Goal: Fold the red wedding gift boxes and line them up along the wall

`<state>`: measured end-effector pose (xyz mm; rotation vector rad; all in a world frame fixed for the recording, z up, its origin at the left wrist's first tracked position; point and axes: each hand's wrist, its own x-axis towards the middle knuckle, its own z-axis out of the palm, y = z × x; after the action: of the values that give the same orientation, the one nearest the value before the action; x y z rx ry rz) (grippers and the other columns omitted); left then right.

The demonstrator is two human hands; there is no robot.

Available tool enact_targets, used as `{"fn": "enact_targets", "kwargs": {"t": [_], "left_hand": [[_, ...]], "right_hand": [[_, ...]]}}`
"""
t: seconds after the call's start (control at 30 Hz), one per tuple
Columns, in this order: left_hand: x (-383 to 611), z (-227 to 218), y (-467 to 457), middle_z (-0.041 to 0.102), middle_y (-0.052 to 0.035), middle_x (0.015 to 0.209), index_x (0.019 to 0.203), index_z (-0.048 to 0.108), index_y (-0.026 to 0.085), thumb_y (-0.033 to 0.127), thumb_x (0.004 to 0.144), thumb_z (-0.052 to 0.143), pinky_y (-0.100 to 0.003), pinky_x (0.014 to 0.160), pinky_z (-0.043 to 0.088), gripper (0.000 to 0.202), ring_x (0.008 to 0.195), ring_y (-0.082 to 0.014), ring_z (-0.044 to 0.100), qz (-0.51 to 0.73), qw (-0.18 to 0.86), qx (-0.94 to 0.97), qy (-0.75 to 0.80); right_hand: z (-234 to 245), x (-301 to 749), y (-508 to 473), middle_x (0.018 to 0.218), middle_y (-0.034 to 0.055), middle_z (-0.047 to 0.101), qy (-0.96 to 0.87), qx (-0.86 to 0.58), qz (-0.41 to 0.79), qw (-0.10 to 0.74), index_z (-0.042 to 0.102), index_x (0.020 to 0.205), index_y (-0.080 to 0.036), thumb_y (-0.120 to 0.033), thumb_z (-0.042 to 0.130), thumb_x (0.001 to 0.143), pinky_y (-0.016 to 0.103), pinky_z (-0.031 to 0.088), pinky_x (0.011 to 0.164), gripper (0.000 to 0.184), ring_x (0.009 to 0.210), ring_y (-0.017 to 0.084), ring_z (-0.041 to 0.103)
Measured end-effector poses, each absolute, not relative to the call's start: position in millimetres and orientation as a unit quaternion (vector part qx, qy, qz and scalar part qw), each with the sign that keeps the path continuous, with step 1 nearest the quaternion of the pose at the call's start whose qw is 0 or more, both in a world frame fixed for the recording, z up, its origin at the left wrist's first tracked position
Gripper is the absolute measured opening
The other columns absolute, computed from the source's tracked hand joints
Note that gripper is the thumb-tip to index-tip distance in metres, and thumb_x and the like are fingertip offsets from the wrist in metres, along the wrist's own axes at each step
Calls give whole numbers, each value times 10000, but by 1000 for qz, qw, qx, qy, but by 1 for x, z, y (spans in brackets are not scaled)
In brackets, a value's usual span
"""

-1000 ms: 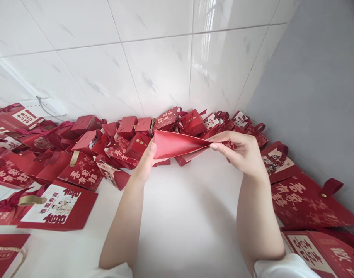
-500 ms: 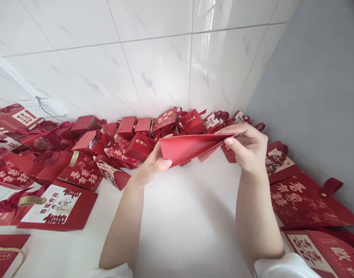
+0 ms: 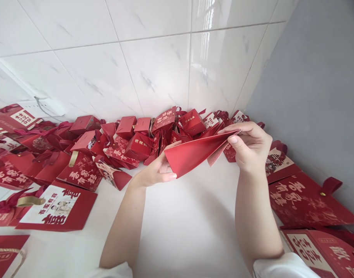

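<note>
Between my two hands, above the white tabletop, is a red folded paper box, partly flat, with a lighter flap showing under its right part. My left hand grips the left end, thumb on the near face and the other fingers behind it. At the right end, the thumb and fingers of my right hand pinch the corner where the layers meet. The box slants, its left end lower and nearer to me. Its far side is hidden.
Several made-up red gift boxes crowd along the tiled wall. A box with a white printed panel lies at left. Flat red bags with ribbon handles lie at right beside a grey wall. A power strip sits at back left.
The left end of the red box has dropped towards me and shifted slightly right with my left hand, so the box tilts more. My right hand has moved slightly right, still pinching the corner.
</note>
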<state>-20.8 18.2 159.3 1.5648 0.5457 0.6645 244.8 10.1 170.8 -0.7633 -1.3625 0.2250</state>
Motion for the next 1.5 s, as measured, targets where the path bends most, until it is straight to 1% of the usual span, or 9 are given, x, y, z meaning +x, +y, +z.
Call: {"fn": "enact_targets", "kwargs": {"t": [0.13,0.3,0.63,0.77,0.87,1.0,1.2,1.37,1.5], "left_hand": [[-21,158,20,317,-102,1544,1509,221,327,332,750,723,-479,1098,362,910,1405,-330,328,284,619,692,240],[-18,160,19,388,-150,1497,1461,353,267,465,740,731,-507,1092,353,838,1378,-356,370,297,614,694,231],[-15,177,11,496,-105,1414,1440,346,310,305,672,806,-422,973,462,895,1258,-321,507,338,463,716,399],[-11,172,12,634,-104,1225,1360,435,240,425,719,751,-373,875,489,737,1078,-303,616,390,439,713,384],[-10,163,18,692,-74,1073,1188,565,206,534,767,671,-343,836,487,544,966,-272,649,432,416,685,414],[-10,153,29,702,-70,1063,1174,598,214,642,837,505,-337,773,514,553,957,-264,659,469,491,571,461],[-12,154,38,707,-73,1130,1317,549,238,668,845,440,-387,774,558,648,1005,-291,671,444,679,427,399],[-12,153,37,695,-74,1163,1242,612,220,617,830,535,-357,757,589,577,1019,-281,673,451,713,362,397],[-9,156,35,694,-97,1138,1297,548,222,620,844,514,-324,578,598,604,960,-277,692,429,717,383,394]], "right_hand": [[171,245,11,816,35,700,-604,-334,111,715,668,873,-283,-461,700,809,390,561,614,191,726,230,676],[170,245,14,754,25,682,-586,-342,104,727,668,830,-276,-432,706,812,353,525,540,161,655,203,650],[178,235,4,693,9,665,-634,-360,144,669,654,718,-238,-399,725,789,300,480,504,190,607,165,606],[176,233,5,701,10,657,-615,-380,154,673,649,746,-237,-421,712,799,309,513,532,202,609,166,610],[176,232,6,822,30,685,-604,-403,162,668,662,841,-240,-418,678,834,345,569,662,180,741,193,660],[179,234,7,1131,67,667,-611,-388,167,670,612,1139,-273,-417,639,870,402,548,905,307,1044,230,642],[180,237,9,1380,72,542,-682,-346,231,602,453,1359,-322,-442,631,871,407,527,965,533,1224,250,558],[176,235,11,1400,59,516,-692,-357,218,589,434,1377,-347,-438,678,835,376,559,908,602,1179,245,588],[172,238,15,1388,61,517,-674,-376,200,603,464,1348,-334,-441,676,836,354,588,841,564,1041,228,657]]}}
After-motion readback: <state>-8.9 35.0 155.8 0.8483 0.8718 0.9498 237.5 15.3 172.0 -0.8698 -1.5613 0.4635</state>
